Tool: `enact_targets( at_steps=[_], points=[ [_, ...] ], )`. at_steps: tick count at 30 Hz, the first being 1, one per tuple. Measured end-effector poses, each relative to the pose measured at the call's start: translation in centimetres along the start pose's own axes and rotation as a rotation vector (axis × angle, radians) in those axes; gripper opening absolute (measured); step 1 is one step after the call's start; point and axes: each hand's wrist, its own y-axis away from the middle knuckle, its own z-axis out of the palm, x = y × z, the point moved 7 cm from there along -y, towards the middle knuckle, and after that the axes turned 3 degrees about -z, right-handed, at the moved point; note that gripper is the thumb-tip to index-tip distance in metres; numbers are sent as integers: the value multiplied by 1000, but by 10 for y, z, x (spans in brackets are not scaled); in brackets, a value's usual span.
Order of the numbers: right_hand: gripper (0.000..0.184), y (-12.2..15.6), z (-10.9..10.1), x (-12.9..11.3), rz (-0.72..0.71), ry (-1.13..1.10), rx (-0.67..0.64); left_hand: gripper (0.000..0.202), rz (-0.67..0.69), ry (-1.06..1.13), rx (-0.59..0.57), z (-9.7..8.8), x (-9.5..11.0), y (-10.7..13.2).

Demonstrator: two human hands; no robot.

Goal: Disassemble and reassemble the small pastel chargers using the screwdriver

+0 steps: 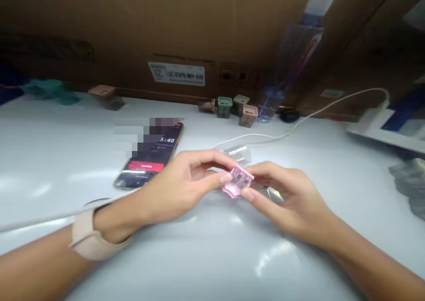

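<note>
Bare left hand [179, 188] and right hand [285, 203] on bare forearms [40, 265], with a wide beige fabric wrist strap [94, 234] wrapped around the left wrist, soft-looking, a thin dark line along its upper edge.

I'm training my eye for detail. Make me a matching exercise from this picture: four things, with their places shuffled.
Things: 1 pink translucent plastic piece; 2 smartphone; 3 beige wrist strap; 4 white cable.
Places: A around the left wrist; B pinched between the left hand and right hand; C lying on the white table, left of the hands; D trailing across the table behind the hands.
Pairs: 1B, 2C, 3A, 4D.
</note>
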Motion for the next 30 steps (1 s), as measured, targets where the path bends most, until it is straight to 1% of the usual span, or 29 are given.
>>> enact_targets(
  at_steps=[3,7,9,12,15,19,23,25,27,30],
  points=[
    [20,1,-3,1,-1,63,56,13,39,49,22,-2,0,-1],
    [15,3,-7,-1,-60,219,144,17,42,114,36,0,-4,-2],
    [13,3,-9,-1,-74,283,173,15,43,152,40,1,-6,-1],
    [14,2,-10,-2,-90,333,193,12,43,198,44,2,-11,1],
    [17,2,-10,-4,-124,323,198,14,42,180,22,4,-15,3],
    [16,3,-8,-7,-152,283,180,10,75,139,-1,5,-15,5],
    [18,3,-6,-7,-152,277,175,10,68,172,-34,7,-17,6],
    [17,3,-6,-6,-138,280,177,13,39,201,-57,9,-19,6],
    [16,2,-6,-6,-126,291,174,20,4,207,-71,11,-21,6],
    [17,2,-6,-7,-130,282,177,30,-18,195,-58,11,-22,5]
  ],
)
